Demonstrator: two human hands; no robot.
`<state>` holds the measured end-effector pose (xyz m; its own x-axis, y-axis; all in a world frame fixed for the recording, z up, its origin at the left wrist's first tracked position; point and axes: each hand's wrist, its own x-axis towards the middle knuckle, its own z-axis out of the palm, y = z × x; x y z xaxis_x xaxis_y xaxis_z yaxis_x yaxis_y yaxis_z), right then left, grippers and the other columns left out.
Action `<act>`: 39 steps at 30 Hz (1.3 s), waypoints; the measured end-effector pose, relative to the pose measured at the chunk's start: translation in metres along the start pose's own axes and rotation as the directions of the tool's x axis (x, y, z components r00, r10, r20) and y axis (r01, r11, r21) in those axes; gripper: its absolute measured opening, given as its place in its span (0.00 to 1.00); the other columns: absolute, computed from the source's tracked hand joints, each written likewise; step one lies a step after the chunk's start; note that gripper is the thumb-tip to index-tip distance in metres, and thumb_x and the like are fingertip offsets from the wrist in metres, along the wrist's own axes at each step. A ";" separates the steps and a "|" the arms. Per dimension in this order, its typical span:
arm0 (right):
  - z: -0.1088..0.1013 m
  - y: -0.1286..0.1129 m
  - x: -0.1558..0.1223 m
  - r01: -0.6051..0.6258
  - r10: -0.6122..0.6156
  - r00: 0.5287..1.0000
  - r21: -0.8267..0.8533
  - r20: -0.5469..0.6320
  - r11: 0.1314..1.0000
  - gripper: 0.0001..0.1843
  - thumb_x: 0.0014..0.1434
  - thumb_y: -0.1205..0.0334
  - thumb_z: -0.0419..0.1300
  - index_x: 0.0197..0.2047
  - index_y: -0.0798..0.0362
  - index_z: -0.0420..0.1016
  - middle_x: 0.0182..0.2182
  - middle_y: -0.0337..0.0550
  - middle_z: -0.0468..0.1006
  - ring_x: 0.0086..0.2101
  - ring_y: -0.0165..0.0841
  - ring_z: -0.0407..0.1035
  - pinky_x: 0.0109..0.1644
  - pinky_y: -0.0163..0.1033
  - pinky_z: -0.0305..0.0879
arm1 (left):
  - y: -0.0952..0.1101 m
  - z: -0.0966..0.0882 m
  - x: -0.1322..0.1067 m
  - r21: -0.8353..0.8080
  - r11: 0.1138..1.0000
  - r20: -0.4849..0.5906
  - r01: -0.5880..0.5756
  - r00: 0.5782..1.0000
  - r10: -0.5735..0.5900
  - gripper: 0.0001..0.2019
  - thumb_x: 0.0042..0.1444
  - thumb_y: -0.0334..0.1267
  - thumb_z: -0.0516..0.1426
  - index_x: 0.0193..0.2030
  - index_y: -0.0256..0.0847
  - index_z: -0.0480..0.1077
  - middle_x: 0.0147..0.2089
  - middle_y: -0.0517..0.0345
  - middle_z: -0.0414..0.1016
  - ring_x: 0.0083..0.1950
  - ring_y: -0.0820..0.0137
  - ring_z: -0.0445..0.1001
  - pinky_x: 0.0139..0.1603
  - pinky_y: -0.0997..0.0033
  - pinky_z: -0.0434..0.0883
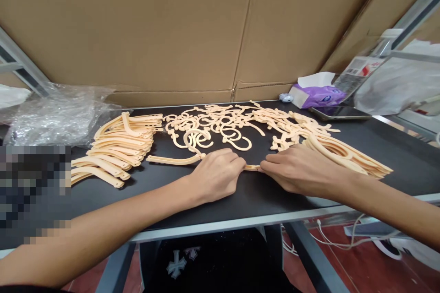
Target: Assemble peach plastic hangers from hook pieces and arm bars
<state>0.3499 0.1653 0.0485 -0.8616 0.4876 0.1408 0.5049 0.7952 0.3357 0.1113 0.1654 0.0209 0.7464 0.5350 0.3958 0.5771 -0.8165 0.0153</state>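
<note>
My left hand [216,175] and my right hand [298,170] rest on the black table [240,197], fingertips almost meeting. Both pinch a peach plastic hanger piece [173,160] that lies flat; its curved arm sticks out to the left of my left hand, and a short bit shows between the two hands. Behind the hands lies a loose heap of peach hooks [223,128]. A stack of hanger arms [118,146] sits to the left, and another stack of hanger arms [343,153] lies just behind my right hand.
Clear plastic wrap [58,114] lies at the back left. A purple tissue pack [318,94], a phone [338,112] and a white bag [395,84] sit at the back right. A cardboard wall [206,23] closes the rear. Cables [330,238] hang below the table's front edge.
</note>
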 end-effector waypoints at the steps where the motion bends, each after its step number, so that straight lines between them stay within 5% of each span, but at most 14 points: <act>1: 0.000 0.000 0.000 0.007 -0.007 1.000 0.003 -0.002 1.000 0.15 0.66 0.72 0.49 0.28 0.53 0.69 0.20 0.39 0.72 0.17 0.27 0.53 0.27 0.42 0.36 | 0.000 0.000 0.000 0.007 1.000 0.006 0.004 1.000 -0.004 0.11 0.65 0.28 0.51 0.35 0.35 0.73 0.33 0.52 0.76 0.35 0.67 0.71 0.37 0.68 0.69; 8: 0.000 -0.006 -0.003 -0.026 0.026 0.999 0.005 -0.022 1.000 0.17 0.66 0.70 0.48 0.28 0.53 0.69 0.20 0.40 0.71 0.18 0.28 0.55 0.27 0.42 0.38 | 0.004 0.001 0.000 0.058 0.998 0.009 0.020 1.000 -0.021 0.09 0.63 0.27 0.52 0.35 0.36 0.71 0.34 0.53 0.76 0.34 0.66 0.72 0.34 0.67 0.68; 13: -0.007 0.006 -0.004 -0.133 0.140 0.989 0.147 -0.040 0.980 0.22 0.72 0.58 0.46 0.29 0.51 0.72 0.23 0.42 0.74 0.23 0.32 0.64 0.31 0.41 0.49 | 0.005 0.001 0.001 0.062 0.998 0.004 0.033 0.999 -0.034 0.09 0.64 0.28 0.51 0.35 0.36 0.71 0.35 0.53 0.76 0.35 0.65 0.72 0.35 0.67 0.68; 16: -0.012 0.028 0.003 -0.341 0.368 0.926 0.230 -0.085 0.911 0.24 0.71 0.53 0.46 0.27 0.50 0.71 0.25 0.44 0.77 0.26 0.34 0.66 0.32 0.41 0.52 | 0.006 0.001 0.001 0.063 0.997 0.013 0.034 0.999 -0.035 0.10 0.64 0.28 0.51 0.35 0.36 0.71 0.34 0.52 0.76 0.36 0.65 0.73 0.36 0.66 0.68; 20: -0.004 0.054 0.028 -0.604 0.605 0.796 0.101 0.021 0.791 0.19 0.65 0.53 0.52 0.27 0.51 0.73 0.27 0.45 0.79 0.27 0.37 0.69 0.31 0.41 0.51 | 0.006 0.001 0.001 0.063 0.998 0.019 0.023 1.000 -0.024 0.10 0.65 0.29 0.50 0.35 0.36 0.71 0.35 0.51 0.76 0.37 0.64 0.73 0.38 0.65 0.70; 23: 0.008 0.061 0.051 -0.548 0.544 0.826 -0.013 0.144 0.836 0.19 0.65 0.58 0.50 0.29 0.54 0.78 0.33 0.53 0.83 0.35 0.42 0.74 0.37 0.43 0.56 | 0.006 0.002 0.001 0.070 0.997 0.013 0.021 1.000 -0.022 0.10 0.66 0.29 0.50 0.36 0.35 0.72 0.35 0.51 0.76 0.37 0.63 0.73 0.38 0.64 0.70; 29: 0.022 0.059 0.069 -0.609 0.619 0.735 -0.134 0.275 0.782 0.22 0.67 0.60 0.47 0.35 0.60 0.81 0.37 0.64 0.83 0.40 0.51 0.77 0.43 0.47 0.60 | 0.006 0.002 0.002 0.083 0.996 0.004 0.013 1.000 -0.013 0.11 0.66 0.29 0.50 0.35 0.35 0.72 0.35 0.51 0.76 0.37 0.64 0.73 0.38 0.64 0.70; 39: 0.004 0.065 0.058 -0.721 0.679 0.674 0.057 0.291 0.691 0.15 0.61 0.58 0.51 0.35 0.52 0.78 0.34 0.48 0.83 0.34 0.40 0.75 0.35 0.40 0.60 | 0.006 0.003 0.002 0.092 0.996 -0.010 0.020 1.000 -0.019 0.11 0.66 0.29 0.50 0.35 0.35 0.72 0.35 0.53 0.76 0.37 0.64 0.74 0.38 0.64 0.70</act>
<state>0.3331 0.2471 0.0746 -0.2227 0.9735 0.0520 0.9728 0.2184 0.0776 0.1173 0.1622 0.0192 0.7323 0.5480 0.4043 0.6197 -0.7824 -0.0619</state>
